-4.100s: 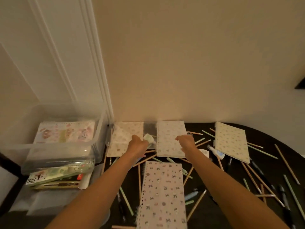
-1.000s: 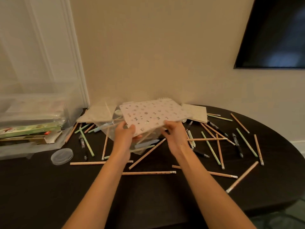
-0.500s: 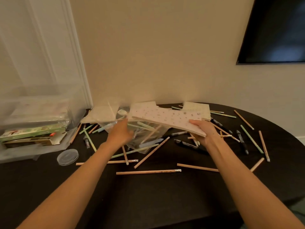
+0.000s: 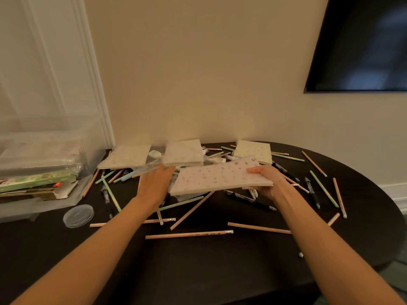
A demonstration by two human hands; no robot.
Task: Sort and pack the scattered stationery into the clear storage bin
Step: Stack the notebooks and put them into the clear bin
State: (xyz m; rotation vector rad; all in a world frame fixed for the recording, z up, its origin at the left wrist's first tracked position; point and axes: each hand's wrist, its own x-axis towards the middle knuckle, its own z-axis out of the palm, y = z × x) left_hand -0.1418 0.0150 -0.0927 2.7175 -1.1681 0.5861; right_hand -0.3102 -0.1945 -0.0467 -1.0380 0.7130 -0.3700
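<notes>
A clear storage bin (image 4: 55, 133) stands at the left edge of a dark oval table (image 4: 198, 271). Flat boxes of stationery are already stacked inside it. A small round clear lid (image 4: 78, 215) lies on the table just beside the bin's near corner.

Three pale notebooks (image 4: 184, 153) lie in a row along the table's back edge. Pencils (image 4: 189, 234) and pens (image 4: 248, 200) are strewn across the middle and the right side.

Near the table's centre, the left hand (image 4: 154, 186) reaches forward with its back to the camera. Something clear and blurred sits at its fingertips, and its grip cannot be made out. To its right, the right hand (image 4: 266, 183) pinches the right end of a patterned notebook (image 4: 220, 178), thumb on top and fingers beneath. The notebook is held roughly level above the clutter, well apart from the bin.

The step in hand appears to be carrying this notebook leftward into the bin. It would go best with the left hand supporting the free end so the cover does not sag. The notebook should be lifted clear over the bin's wall and laid flat on the boxes. Keeping the forearms high would help avoid sweeping pencils off the table's near edge.
</notes>
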